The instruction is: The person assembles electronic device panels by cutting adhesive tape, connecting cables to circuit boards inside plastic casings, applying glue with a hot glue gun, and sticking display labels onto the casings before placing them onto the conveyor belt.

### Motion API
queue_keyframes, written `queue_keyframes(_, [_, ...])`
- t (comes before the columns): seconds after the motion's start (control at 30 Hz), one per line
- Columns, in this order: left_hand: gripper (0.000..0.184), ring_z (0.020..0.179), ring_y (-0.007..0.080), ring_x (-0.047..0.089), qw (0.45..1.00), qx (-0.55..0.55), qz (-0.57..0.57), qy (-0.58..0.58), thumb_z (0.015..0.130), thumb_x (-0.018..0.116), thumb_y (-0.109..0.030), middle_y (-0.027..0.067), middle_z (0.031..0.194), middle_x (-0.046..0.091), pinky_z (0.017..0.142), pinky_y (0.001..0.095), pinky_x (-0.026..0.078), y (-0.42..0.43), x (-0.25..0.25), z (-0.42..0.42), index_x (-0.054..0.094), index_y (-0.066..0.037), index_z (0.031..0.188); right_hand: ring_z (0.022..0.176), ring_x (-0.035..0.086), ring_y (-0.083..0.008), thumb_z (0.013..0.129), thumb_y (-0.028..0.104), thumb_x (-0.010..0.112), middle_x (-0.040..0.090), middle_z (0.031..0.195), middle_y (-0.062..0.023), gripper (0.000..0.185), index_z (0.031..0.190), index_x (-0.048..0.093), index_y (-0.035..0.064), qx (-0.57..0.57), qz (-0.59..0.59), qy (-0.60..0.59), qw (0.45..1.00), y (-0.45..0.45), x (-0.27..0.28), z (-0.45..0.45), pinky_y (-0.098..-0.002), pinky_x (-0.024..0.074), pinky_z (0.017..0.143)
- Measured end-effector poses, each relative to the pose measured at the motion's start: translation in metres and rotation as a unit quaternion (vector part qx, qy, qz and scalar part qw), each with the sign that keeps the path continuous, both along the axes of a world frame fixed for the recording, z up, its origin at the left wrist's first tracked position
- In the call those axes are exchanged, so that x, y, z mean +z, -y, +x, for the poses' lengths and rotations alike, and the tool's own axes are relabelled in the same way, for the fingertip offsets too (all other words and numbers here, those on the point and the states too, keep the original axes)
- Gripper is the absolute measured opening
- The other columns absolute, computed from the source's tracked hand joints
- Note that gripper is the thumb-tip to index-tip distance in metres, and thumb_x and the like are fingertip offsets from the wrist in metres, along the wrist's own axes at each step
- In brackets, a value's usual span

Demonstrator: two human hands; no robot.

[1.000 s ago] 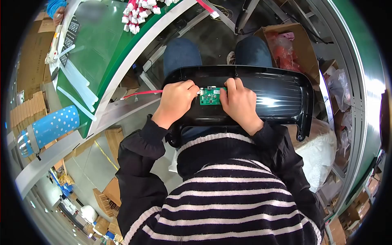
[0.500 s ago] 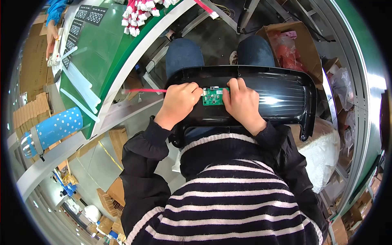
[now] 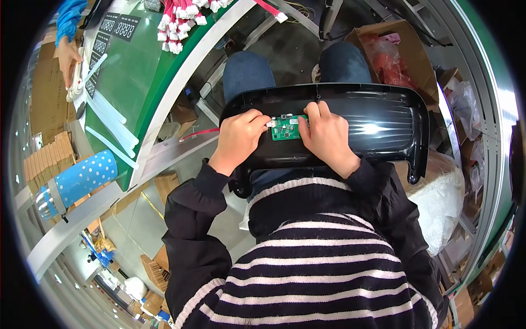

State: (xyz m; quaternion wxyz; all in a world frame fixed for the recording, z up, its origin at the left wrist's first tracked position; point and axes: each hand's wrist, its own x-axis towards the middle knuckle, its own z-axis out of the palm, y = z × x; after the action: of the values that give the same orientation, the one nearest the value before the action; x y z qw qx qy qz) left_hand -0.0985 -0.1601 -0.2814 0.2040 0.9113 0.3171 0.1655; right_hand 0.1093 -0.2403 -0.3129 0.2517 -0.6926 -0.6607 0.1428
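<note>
A black molded plastic shell (image 3: 372, 129) lies across my lap, ribbed on its right half. On it is a small green circuit board (image 3: 286, 130) with a dark chip and white sockets. My left hand (image 3: 239, 137) pinches a white connector (image 3: 270, 124) at the board's left edge; whether it is seated in a socket I cannot tell. A red cable (image 3: 200, 133) sticks out on the far side of that hand. With thumb and bent fingers, my right hand (image 3: 327, 133) grips the board's right end, hiding that part.
On the green table (image 3: 129, 71) at left lie red cables with white plugs (image 3: 178, 24), pale translucent strips (image 3: 111, 118) and a blue dotted bottle (image 3: 86, 176). A co-worker's hand (image 3: 67, 57) holds a white item there. An open carton (image 3: 392, 55) with red parts stands beyond the shell.
My left fingers have shifted slightly left, and more of the white connector shows. The red cable's free end hangs lower and shows less length. The whole view has shifted a little.
</note>
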Motion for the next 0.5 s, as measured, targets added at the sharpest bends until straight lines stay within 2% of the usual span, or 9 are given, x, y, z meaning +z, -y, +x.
queue_keyframes(0.13, [0.009, 0.066, 0.0226, 0.064, 1.000, -0.005, 0.030, 0.002, 0.075, 0.070, -0.006, 0.0045, 0.074, 0.058, 0.056, 0.0352, 0.051, 0.001, 0.001, 0.003, 0.064, -0.006, 0.081, 0.054, 0.061, -0.0299, 0.087, 0.019, 0.069, 0.057, 0.077, -0.0095, 0.018, 0.087, 0.055, 0.0077, 0.007, 0.003, 0.004, 1.000, -0.001, -0.001, 0.003, -0.0394, 0.0473, 0.048])
queue_keyframes(0.23, [0.010, 0.068, 0.0238, 0.065, 0.989, -0.033, 0.065, -0.132, 0.078, 0.071, -0.007, 0.0047, 0.082, 0.063, 0.057, 0.0358, 0.051, 0.003, 0.007, 0.005, 0.067, -0.006, 0.087, 0.054, 0.061, -0.0300, 0.087, 0.019, 0.069, 0.056, 0.078, -0.0096, 0.018, 0.087, 0.055, 0.0076, 0.006, 0.010, 0.001, 1.000, 0.000, -0.002, 0.002, -0.0395, 0.0471, 0.048])
queue_keyframes(0.5, [0.010, 0.068, 0.0230, 0.065, 0.975, -0.050, 0.076, -0.205, 0.077, 0.071, -0.008, 0.0034, 0.080, 0.061, 0.055, 0.0353, 0.050, 0.000, 0.012, 0.010, 0.065, -0.008, 0.085, 0.054, 0.061, -0.0312, 0.087, 0.020, 0.069, 0.057, 0.079, -0.0108, 0.019, 0.087, 0.055, 0.0070, 0.005, 0.007, 0.002, 1.000, 0.000, -0.002, 0.002, -0.0399, 0.0476, 0.048])
